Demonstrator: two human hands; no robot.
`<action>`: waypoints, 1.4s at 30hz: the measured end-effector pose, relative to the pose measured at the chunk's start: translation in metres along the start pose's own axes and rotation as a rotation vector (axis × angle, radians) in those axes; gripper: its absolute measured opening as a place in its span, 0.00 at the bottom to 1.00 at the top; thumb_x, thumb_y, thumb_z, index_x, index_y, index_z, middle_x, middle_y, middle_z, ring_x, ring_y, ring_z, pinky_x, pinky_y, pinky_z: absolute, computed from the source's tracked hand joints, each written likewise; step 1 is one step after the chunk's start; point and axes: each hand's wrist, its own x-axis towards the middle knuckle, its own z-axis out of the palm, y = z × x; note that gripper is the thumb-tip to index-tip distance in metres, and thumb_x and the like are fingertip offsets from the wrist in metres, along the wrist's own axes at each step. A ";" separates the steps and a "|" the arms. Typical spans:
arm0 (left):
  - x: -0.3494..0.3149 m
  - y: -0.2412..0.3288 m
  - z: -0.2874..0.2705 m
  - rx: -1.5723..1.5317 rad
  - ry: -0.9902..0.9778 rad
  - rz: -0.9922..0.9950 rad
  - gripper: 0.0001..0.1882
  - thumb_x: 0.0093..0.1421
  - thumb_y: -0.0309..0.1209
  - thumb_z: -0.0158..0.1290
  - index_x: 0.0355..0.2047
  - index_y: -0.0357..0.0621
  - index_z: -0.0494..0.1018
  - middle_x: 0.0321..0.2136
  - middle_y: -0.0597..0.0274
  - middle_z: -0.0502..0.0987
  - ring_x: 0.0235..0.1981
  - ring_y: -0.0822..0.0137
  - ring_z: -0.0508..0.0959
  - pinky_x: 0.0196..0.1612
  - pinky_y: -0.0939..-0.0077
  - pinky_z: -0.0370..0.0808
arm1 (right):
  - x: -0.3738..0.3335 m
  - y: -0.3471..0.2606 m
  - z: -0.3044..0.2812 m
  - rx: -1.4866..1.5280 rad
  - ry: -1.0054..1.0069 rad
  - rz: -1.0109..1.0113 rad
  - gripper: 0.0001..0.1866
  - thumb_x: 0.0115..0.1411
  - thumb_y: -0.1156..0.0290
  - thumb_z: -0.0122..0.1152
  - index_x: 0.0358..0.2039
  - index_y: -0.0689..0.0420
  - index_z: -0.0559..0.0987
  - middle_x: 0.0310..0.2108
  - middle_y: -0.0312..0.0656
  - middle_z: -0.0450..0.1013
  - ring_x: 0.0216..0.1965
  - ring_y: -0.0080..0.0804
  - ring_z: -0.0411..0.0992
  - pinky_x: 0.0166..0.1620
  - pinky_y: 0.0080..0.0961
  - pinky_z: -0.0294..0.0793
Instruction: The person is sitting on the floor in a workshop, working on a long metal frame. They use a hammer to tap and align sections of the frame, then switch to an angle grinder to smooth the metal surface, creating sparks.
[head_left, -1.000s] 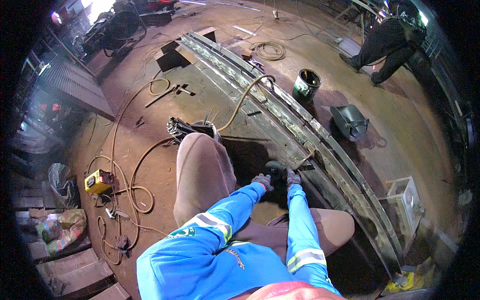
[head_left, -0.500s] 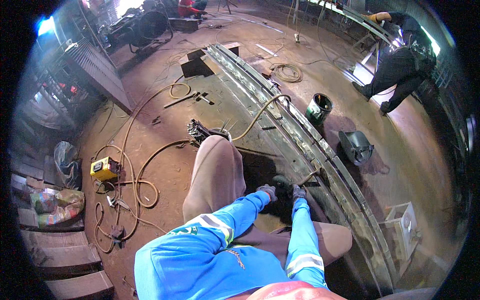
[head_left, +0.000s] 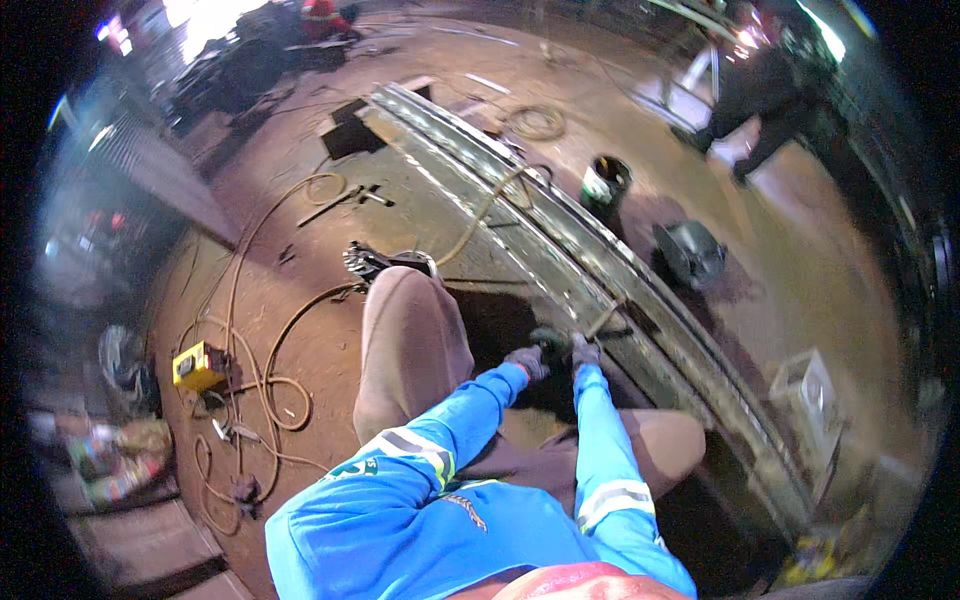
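My left hand [head_left: 528, 362], in a grey glove, is closed beside a dark rounded thing [head_left: 548, 338] whose kind I cannot make out. Close to its right, my gloved right hand [head_left: 585, 352] is also closed; what it grips is hidden. A brown rod-like piece [head_left: 603, 320] runs from just above the right hand toward the long metal beam [head_left: 560, 235], and I cannot tell whether that hand holds it. Both hands are low between my knees, at the beam's near left side. The beam curves from far left to near right.
Left of my knee lie looped cables [head_left: 262, 390] and a yellow box [head_left: 200, 367]. Beyond it is a bundle of thin rods [head_left: 365, 260]. Right of the beam stand a bucket [head_left: 605, 183], a dark welding helmet [head_left: 690, 253] and a white frame [head_left: 805, 395]. A person [head_left: 765, 100] works at far right.
The whole view has shifted and blurred, with the beam and floor objects mostly moving left. My hands sit slightly higher in the picture, still close together and closed.
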 end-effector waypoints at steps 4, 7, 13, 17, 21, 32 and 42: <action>0.033 -0.013 0.007 -0.260 0.144 0.101 0.33 0.47 0.47 0.54 0.49 0.39 0.64 0.44 0.40 0.71 0.47 0.45 0.71 0.49 0.61 0.69 | -0.016 -0.030 0.008 0.218 0.056 -0.082 0.35 0.50 0.49 0.61 0.47 0.67 0.70 0.44 0.53 0.71 0.45 0.43 0.69 0.49 0.34 0.65; 0.030 0.002 0.016 -0.227 0.022 -0.030 0.36 0.48 0.46 0.54 0.54 0.40 0.59 0.44 0.41 0.72 0.46 0.45 0.72 0.49 0.60 0.69 | -0.037 -0.038 -0.001 -0.274 0.063 0.089 0.40 0.49 0.40 0.55 0.43 0.70 0.71 0.42 0.63 0.69 0.46 0.53 0.69 0.49 0.40 0.66; 0.033 0.021 0.018 -0.401 -0.040 0.065 0.34 0.48 0.47 0.56 0.51 0.41 0.62 0.43 0.42 0.73 0.47 0.49 0.72 0.48 0.63 0.69 | -0.045 -0.057 -0.005 -0.206 0.198 0.130 0.35 0.49 0.42 0.56 0.39 0.68 0.73 0.38 0.62 0.72 0.43 0.54 0.70 0.46 0.40 0.68; 0.038 0.037 0.026 -0.719 -0.086 0.222 0.31 0.47 0.45 0.59 0.47 0.42 0.64 0.42 0.44 0.73 0.46 0.49 0.73 0.45 0.64 0.69 | -0.046 -0.053 -0.020 -0.171 0.099 0.265 0.39 0.50 0.40 0.53 0.44 0.69 0.69 0.42 0.62 0.69 0.46 0.53 0.69 0.48 0.40 0.68; 0.085 0.016 0.064 -0.254 -0.058 0.196 0.33 0.46 0.48 0.57 0.48 0.41 0.64 0.42 0.42 0.73 0.46 0.47 0.72 0.47 0.62 0.69 | -0.052 -0.056 -0.023 -0.439 0.049 0.194 0.33 0.55 0.45 0.49 0.45 0.66 0.70 0.45 0.60 0.68 0.48 0.53 0.67 0.52 0.39 0.65; 0.110 0.025 0.052 -0.221 -0.218 0.019 0.31 0.40 0.44 0.62 0.44 0.44 0.70 0.46 0.47 0.71 0.52 0.51 0.67 0.55 0.64 0.63 | -0.048 -0.047 -0.026 -0.358 0.159 0.094 0.30 0.49 0.55 0.61 0.47 0.64 0.70 0.47 0.59 0.67 0.48 0.53 0.67 0.51 0.39 0.66; 0.111 0.023 0.058 0.054 -0.081 0.095 0.29 0.44 0.49 0.57 0.43 0.46 0.73 0.43 0.46 0.73 0.46 0.48 0.72 0.49 0.59 0.69 | -0.034 -0.026 -0.028 -0.433 0.067 0.093 0.39 0.47 0.44 0.60 0.51 0.63 0.67 0.49 0.58 0.66 0.49 0.53 0.66 0.51 0.40 0.67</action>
